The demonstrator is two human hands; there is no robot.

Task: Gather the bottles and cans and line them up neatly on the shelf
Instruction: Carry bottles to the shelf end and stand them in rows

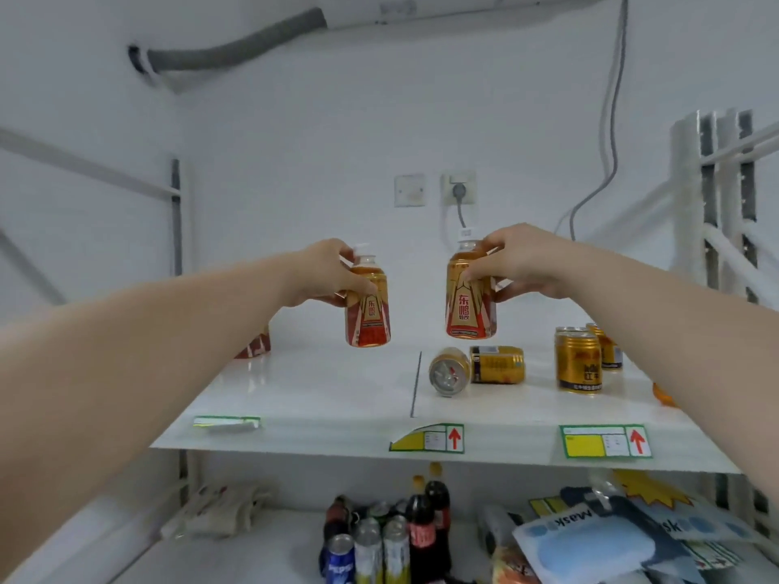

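Left hand point(329, 274), right hand point(522, 263) above shelf point(316, 394)

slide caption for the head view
Left hand holds left bottle, right hand holds right bottle, at shelf with toppled cans

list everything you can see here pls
held bottles: 2, amber with red-gold labels, above the upper shelf
lying cans: 2, gold, mid-shelf on their sides
upright cans: at least 3, gold, shelf right
shelf tags: 3, green-edged, front edge
cola bottles: about 3, dark, lower shelf
pepsi can: 1, blue, lower shelf
silver cans: 2, silver, beside it
mask packs: 2, pale blue, lower right
left hand: 1, grips one bottle
right hand: 1, grips the other
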